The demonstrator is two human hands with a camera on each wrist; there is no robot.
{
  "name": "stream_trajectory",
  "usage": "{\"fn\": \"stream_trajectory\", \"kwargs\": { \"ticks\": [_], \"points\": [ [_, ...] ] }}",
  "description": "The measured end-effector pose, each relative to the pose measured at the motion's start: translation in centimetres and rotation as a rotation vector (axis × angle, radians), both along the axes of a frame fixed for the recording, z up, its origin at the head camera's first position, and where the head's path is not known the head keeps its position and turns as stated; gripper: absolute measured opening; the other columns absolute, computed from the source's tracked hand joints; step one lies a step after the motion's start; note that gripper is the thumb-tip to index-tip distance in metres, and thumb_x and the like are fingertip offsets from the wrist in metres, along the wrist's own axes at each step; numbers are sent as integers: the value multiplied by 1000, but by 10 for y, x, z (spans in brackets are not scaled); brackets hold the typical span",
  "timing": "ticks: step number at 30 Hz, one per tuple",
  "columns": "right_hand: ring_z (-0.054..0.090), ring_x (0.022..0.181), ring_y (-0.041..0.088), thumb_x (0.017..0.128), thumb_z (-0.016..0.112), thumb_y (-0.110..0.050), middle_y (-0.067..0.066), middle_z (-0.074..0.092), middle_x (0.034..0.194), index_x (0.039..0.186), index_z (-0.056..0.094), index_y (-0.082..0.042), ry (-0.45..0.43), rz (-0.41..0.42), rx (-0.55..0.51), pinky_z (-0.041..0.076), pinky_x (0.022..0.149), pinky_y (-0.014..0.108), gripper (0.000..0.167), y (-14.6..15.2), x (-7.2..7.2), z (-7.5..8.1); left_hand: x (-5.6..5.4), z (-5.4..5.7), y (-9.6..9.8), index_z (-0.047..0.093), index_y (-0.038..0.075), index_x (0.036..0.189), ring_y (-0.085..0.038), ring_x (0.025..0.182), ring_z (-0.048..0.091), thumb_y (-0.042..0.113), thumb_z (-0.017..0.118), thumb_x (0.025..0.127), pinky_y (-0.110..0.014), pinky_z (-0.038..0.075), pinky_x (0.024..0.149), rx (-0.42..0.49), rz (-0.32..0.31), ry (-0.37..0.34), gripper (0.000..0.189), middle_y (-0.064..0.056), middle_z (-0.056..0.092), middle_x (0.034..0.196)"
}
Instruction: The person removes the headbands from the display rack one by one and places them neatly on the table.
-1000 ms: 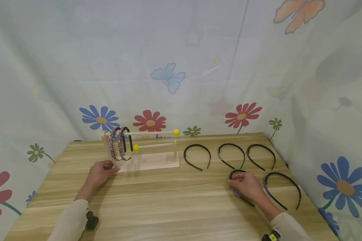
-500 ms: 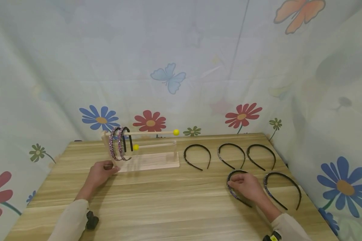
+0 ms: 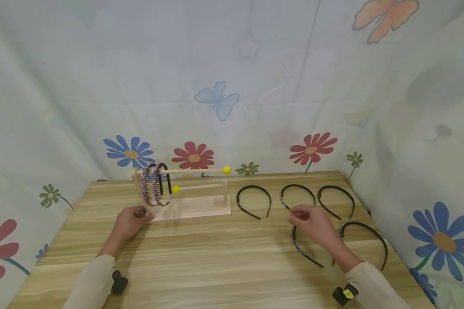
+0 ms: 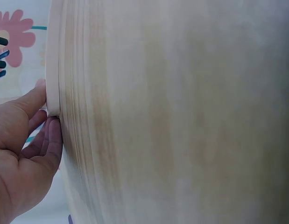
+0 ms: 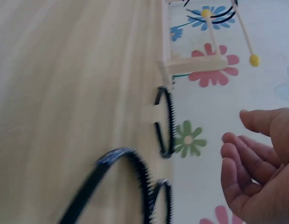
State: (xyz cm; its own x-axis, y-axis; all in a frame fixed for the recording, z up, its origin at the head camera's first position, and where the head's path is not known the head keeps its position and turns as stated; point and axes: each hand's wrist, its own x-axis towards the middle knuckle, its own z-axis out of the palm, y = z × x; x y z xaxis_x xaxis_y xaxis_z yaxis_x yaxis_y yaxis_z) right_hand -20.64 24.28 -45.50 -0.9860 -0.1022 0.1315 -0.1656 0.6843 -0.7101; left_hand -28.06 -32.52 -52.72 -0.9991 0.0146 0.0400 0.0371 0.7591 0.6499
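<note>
My left hand (image 3: 129, 223) pinches the base of the wooden stand (image 3: 209, 208) at its near left corner; my right hand (image 3: 309, 223) hovers over the headbands at right, holding nothing. I judge the step as choosing a headband to lift: the near left headband (image 3: 303, 254) lies just on the near side of my fingers, the far middle headband (image 3: 281, 196) just beyond. Best, I think, to take one by its arch, ends free, and pinch the base firmly so that the rod (image 3: 197, 171) with its two hung headbands (image 3: 154, 184) doesn't wobble. From the head, my right fingertips seem to meet the far middle headband; the right wrist view shows a fair gap between thumb and fingers, clear of every band. Only the left wrist view shows my fingertips against the base's end
</note>
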Motion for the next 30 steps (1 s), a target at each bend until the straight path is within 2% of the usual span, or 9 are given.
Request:
{"fn": "stream_trajectory", "kwargs": {
  "ticks": [5,10,19,25,30],
  "points": [
    [71,91,17,95,75,-32,1,77,103,121,74,-12,148,65,-34,58,75,33,33,-19,-10,12,0,-1,-1,63,-10,131,-42,112,68,30,73,96,-56,54,94,7,5,2,53,-27,69,122],
    [70,91,14,94,75,-35,0,77,106,121,74,-14,214,100,-92,59,78,31,34,-46,-18,23,0,-2,-2,63,-9,132,-42,113,68,31,73,97,-56,54,95,12,11,-5,54,-27,69,124],
    [70,90,11,94,76,-34,-4,77,105,115,77,-18,267,194,-181,58,76,28,26,-96,-28,38,-3,-3,-2,64,-8,131,-41,113,68,30,73,96,-55,54,95,24,-7,-7,52,-26,69,123],
    [70,89,11,94,77,-34,-5,76,104,116,77,-18,260,254,-221,59,75,27,27,-131,-35,50,-3,-2,-3,62,-9,131,-42,113,67,30,73,97,-56,54,95,21,-4,-12,53,-28,68,124],
    [69,91,9,94,76,-33,-4,76,109,118,76,-17,243,302,-244,59,77,28,29,-160,-40,59,-2,-1,-2,63,-9,130,-42,112,68,28,74,96,-55,54,95,28,-9,-1,51,-27,69,122]
  ]
}}
